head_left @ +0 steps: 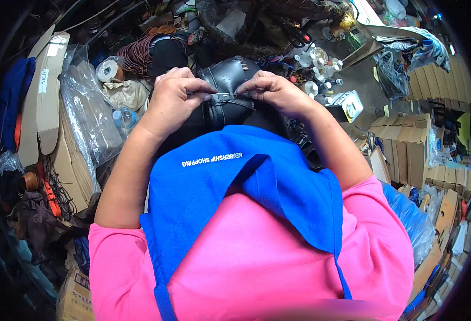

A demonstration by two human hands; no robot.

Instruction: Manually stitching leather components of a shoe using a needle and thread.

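The black leather piece (226, 74) lies on the lap, between and just beyond both pinches. The left hand (181, 92) pinches a thin pale strand (222, 94); whether the right hand's (274, 93) fingertips clamp anything, I cannot tell.

The pale strand (223, 94) pinched by the left hand (181, 92) and right hand (270, 91) is too thin to tell as thread or needle. Each hand's curled fingers are partly hidden, and the underside of the black leather (226, 75) is out of sight. The apron (192, 187) covers part of the lap; the lower edge cuts off the shirt (278, 267), blurred there, and a carton (76, 291).
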